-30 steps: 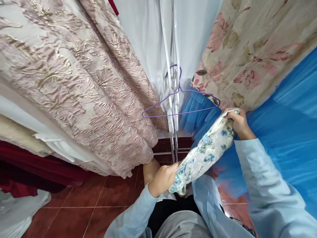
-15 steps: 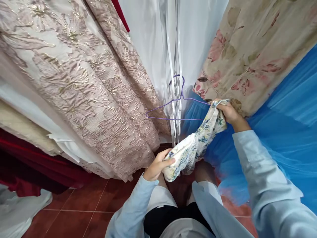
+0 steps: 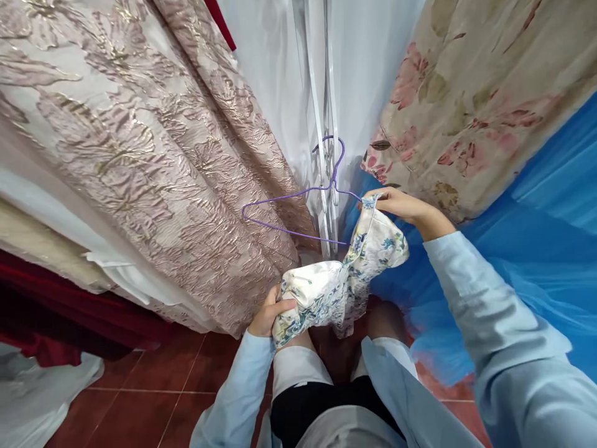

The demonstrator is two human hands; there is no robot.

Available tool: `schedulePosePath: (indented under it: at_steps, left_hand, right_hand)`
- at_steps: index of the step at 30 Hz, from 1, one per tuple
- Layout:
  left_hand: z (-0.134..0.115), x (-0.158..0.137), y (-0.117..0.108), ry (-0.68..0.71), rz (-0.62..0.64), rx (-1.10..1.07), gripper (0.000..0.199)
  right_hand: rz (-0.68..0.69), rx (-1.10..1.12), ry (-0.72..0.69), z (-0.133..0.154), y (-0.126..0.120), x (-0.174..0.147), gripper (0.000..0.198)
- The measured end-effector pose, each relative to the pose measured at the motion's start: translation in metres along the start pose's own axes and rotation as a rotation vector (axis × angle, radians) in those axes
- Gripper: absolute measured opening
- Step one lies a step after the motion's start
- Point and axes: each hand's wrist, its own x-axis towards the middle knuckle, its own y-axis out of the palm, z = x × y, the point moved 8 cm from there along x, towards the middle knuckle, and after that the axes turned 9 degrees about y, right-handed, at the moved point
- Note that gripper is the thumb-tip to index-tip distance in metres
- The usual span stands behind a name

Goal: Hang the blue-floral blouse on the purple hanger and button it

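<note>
A small white top with a blue and yellow floral print is stretched between my two hands, its middle gathered. My left hand grips its lower left end, thumb on top of the cloth. Up at the right, my right hand pinches the other end by its strap, next to the right shoulder of a purple hanger. That hanger's right end passes behind the cloth, while its left end is bare. Whether my right fingers also grip the hanger is hidden.
Pink brocade fabric hangs at the left, beyond it dark red cloth. White drapes with ribbons hang ahead. A beige floral dress and blue tulle hang at the right. Red floor tiles lie below.
My right hand has moved left with the strap end, and the hanger has shifted left and tilted. My left hand has moved slightly left, and the top is spread wider.
</note>
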Motion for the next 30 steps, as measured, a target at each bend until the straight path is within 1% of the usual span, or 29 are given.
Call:
schedulePosePath:
  at_steps: [1,2,4,5,6,8,10,12,15,17,18,20,22,23,25,26,27,28,30]
  left_hand:
    - [-0.002,-0.002,-0.002,0.027,-0.032,-0.002,0.057]
    - [-0.005,-0.004,-0.003,0.051,-0.056,-0.001,0.058]
    - [-0.011,-0.006,-0.003,0.090,-0.074,0.022,0.058]
    - [-0.016,-0.006,-0.002,0.111,-0.068,0.047,0.058]
    - [-0.021,-0.006,0.000,0.132,-0.053,0.080,0.056]
    - [-0.035,-0.002,0.003,0.178,0.001,0.176,0.052]
    - [-0.054,0.008,0.003,0.239,0.063,0.325,0.048]
    - [-0.076,0.027,-0.006,0.314,0.092,0.498,0.039]
    - [-0.110,0.068,-0.027,0.395,0.103,0.680,0.016]
    - [-0.132,0.097,-0.035,0.453,0.119,0.781,0.014]
    - [-0.144,0.110,-0.035,0.489,0.133,0.844,0.014]
    - [-0.166,0.128,-0.023,0.563,0.196,0.986,0.015]
    - [-0.189,0.140,-0.004,0.670,0.246,1.118,0.018]
    - [-0.202,0.145,0.007,0.736,0.251,1.170,0.019]
    - [-0.224,0.156,0.026,0.851,0.226,1.224,0.017]
    - [-0.233,0.163,0.032,0.885,0.198,1.235,0.013]
    - [-0.239,0.171,0.037,0.890,0.168,1.247,0.007]
    - [-0.241,0.179,0.039,0.872,0.136,1.261,0.014]
    - [-0.239,0.187,0.040,0.822,0.089,1.293,0.046]
  right_hand:
    - [-0.057,-0.057,-0.024,0.002,0.001,-0.003,0.037]
    - [-0.148,-0.104,-0.044,0.002,0.001,-0.007,0.036]
    - [-0.381,-0.166,-0.060,-0.001,-0.001,-0.024,0.033]
    - [-0.489,-0.184,-0.063,-0.003,-0.001,-0.033,0.030]
    - [-0.567,-0.195,-0.070,-0.005,0.000,-0.041,0.026]
    - [-0.656,-0.195,-0.098,-0.005,0.001,-0.053,0.019]
    - [-0.693,-0.189,-0.138,-0.001,-0.003,-0.057,0.016]
    - [-0.743,-0.204,-0.166,0.006,-0.016,-0.058,0.014]
    - [-0.795,-0.230,-0.159,0.013,-0.037,-0.055,0.014]
    - [-0.781,-0.223,-0.150,0.014,-0.043,-0.050,0.015]
    - [-0.766,-0.214,-0.151,0.014,-0.044,-0.048,0.015]
    - [-0.743,-0.192,-0.157,0.014,-0.043,-0.045,0.017]
    - [-0.731,-0.178,-0.162,0.013,-0.043,-0.043,0.020]
    - [-0.728,-0.178,-0.166,0.013,-0.043,-0.042,0.023]
    - [-0.725,-0.188,-0.177,0.014,-0.044,-0.041,0.027]
    - [-0.720,-0.196,-0.180,0.014,-0.045,-0.040,0.029]
    - [-0.713,-0.201,-0.179,0.013,-0.046,-0.039,0.030]
    - [-0.712,-0.205,-0.172,0.011,-0.046,-0.038,0.030]
    - [-0.767,-0.213,-0.147,0.006,-0.049,-0.042,0.030]
